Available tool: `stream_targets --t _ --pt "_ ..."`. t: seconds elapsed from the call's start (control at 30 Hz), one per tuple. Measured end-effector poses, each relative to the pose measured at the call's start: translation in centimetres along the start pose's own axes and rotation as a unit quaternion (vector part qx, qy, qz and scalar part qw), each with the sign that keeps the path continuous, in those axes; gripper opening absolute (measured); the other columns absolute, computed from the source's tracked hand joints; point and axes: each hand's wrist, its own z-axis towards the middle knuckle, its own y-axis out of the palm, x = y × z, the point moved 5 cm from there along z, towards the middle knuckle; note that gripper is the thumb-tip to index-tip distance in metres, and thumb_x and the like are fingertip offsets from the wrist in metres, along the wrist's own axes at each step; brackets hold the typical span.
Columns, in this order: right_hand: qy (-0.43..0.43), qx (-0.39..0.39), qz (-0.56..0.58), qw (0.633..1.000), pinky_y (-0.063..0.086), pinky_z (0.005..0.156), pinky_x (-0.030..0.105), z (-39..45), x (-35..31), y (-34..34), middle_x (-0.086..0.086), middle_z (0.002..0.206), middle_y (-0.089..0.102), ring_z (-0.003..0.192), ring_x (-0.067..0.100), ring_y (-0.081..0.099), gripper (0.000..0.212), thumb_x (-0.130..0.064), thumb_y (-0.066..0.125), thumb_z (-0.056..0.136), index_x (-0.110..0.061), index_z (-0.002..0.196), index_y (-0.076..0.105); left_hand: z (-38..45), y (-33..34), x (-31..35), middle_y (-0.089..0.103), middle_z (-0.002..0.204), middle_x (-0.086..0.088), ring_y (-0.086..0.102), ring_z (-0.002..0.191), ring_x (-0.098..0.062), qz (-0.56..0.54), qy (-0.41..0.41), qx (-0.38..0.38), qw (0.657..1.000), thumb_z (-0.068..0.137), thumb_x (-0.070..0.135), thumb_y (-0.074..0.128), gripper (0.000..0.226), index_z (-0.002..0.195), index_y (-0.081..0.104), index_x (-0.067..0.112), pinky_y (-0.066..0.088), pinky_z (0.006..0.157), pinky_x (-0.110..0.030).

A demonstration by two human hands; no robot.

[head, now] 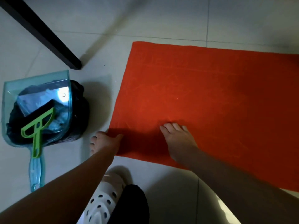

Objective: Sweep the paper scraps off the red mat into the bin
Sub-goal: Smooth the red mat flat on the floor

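The red mat (210, 97) lies flat on the tiled floor and shows no scraps except a tiny white speck (177, 98). My left hand (105, 140) holds the mat's near left corner, thumb on top, fingers at the edge. Flat on the mat near its front edge rests my right hand (178, 139), fingers spread, palm down. At the left stands the bin (80, 113), lined with a black bag. A clear teal dustpan (37, 110) lies across its top. A green-handled brush (38, 125) rests in the pan.
A dark table leg (48, 38) slants down to the floor just behind the bin. My foot in a white perforated clog (103, 201) and a black trouser leg (131, 206) are at the bottom centre. Pale floor tiles surround the mat.
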Motion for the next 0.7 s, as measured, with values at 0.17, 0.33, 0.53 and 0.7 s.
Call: stream_targets --t 0.17,0.33,0.53,0.7 --pt "-0.013 0.004 -0.028 1.0 0.029 0.105 0.037 0.6 -0.3 -0.3 0.002 0.144 0.033 0.131 0.024 0.033 0.077 -0.014 0.057 0.083 -0.015 0.15 0.02 0.6 -1.7 0.3 0.065 0.107 -0.01 0.063 0.097 -0.031 -0.041 0.06 -0.058 0.996 0.045 0.064 0.081 0.078 0.106 0.07 0.016 0.056 0.085 -0.045" --pt "-0.025 0.002 -0.037 0.999 0.028 0.106 0.035 0.9 -0.3 -0.5 0.002 0.143 0.034 0.131 0.023 0.034 0.088 -0.021 0.067 0.078 -0.015 0.15 0.018 -7.7 -4.1 6.7 0.043 0.141 -0.01 0.046 0.122 -0.031 0.149 0.462 0.127 0.865 0.075 0.028 0.071 0.033 0.104 0.065 0.012 0.048 0.093 -0.045" --pt "-0.031 0.018 -0.022 0.999 0.031 0.102 0.036 0.4 -0.2 -0.9 0.004 0.138 0.039 0.126 0.025 0.037 0.077 -0.017 0.062 0.08 -0.012 0.148 0.024 -11.7 2.6 10.0 -0.009 0.163 -0.005 0.0 0.15 -0.03 0.283 0.506 -0.043 0.814 0.097 0.032 0.05 0.053 0.146 0.035 0.021 0.018 0.12 -0.045" --pt "-0.037 0.017 0.008 0.999 0.025 0.109 0.034 0.2 0.4 -0.5 0.001 0.141 0.038 0.132 0.022 0.033 0.073 -0.019 0.065 0.079 -0.019 0.143 0.03 -11.0 5.7 10.3 -0.008 0.164 -0.007 -0.005 0.149 -0.036 0.371 0.47 -0.1 0.795 0.099 0.026 0.048 0.055 0.15 0.029 0.02 0.012 0.119 -0.053"
